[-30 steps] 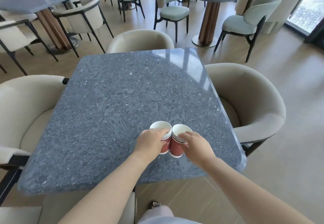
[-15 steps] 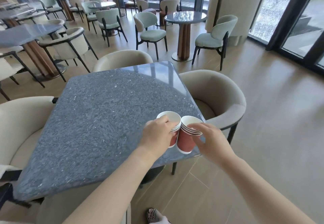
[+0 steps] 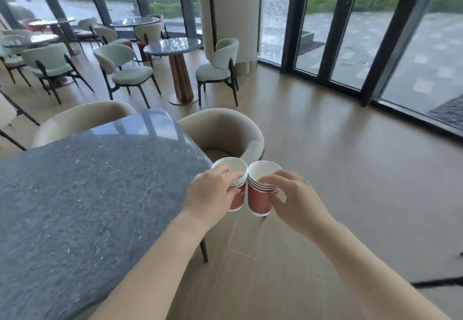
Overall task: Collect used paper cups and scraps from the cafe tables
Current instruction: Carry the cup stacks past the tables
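Observation:
I hold two stacks of red paper cups with white insides, side by side and touching, in the air past the right edge of the grey stone table (image 3: 82,194). My left hand (image 3: 213,194) grips the left cup stack (image 3: 238,198) around its rims. My right hand (image 3: 295,199) holds the right cup stack (image 3: 259,198) with its fingers over the rims. Both stacks are upright and hang over the wooden floor. No scraps are in sight.
A beige round-backed chair (image 3: 225,132) stands just beyond the cups, another (image 3: 80,119) behind the table. Farther off are a round table (image 3: 172,45) with green chairs (image 3: 220,66), a white column (image 3: 230,14) and dark-framed glass walls (image 3: 335,26). Wooden floor (image 3: 325,169) stretches to the right.
Both cup stacks have been lifted off the table and carried to the right, past its edge. My view has swung up and to the right toward the windows.

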Demonstrator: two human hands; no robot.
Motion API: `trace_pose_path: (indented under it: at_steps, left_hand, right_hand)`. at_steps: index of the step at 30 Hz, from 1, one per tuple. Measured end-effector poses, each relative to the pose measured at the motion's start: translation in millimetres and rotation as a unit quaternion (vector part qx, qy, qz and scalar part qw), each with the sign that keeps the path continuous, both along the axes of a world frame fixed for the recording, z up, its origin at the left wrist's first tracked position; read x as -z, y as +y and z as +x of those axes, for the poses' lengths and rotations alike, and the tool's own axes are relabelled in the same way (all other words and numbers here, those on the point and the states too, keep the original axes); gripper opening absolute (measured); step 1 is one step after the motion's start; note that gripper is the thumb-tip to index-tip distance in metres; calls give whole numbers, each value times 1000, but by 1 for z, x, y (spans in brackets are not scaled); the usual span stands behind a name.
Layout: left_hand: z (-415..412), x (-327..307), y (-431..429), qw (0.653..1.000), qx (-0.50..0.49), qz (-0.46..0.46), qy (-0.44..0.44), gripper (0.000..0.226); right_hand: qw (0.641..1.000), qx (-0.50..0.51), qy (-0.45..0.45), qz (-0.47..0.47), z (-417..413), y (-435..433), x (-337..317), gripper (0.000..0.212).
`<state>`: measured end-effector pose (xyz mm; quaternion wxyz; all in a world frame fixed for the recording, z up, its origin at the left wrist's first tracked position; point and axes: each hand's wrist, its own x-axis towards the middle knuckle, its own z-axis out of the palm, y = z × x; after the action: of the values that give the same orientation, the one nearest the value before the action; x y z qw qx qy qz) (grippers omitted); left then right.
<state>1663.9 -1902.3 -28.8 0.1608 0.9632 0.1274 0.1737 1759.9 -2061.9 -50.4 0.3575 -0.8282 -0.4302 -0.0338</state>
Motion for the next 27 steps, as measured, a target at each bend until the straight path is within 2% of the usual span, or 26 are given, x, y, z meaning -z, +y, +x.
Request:
trace_pose_path:
  at_steps: [7,13,23,27]
  left_hand:
    - [67,4,-98,982,174,-65,23,29]
    - [119,-3,-179,947,305,-100,28,32]
    - [185,-11,-275,873,478,-91,15,33]
    - [210,-12,-310,827,551,-108,22,33]
  right_hand:
    - [985,171,27,10,6,-131,-3,36]
    - [956,292,-19,28,1,-216,-13,38]
    - [878,477,-33,16,0,-291,-17,38]
    - [837,546,-26,16,-1,-308,-22,38]
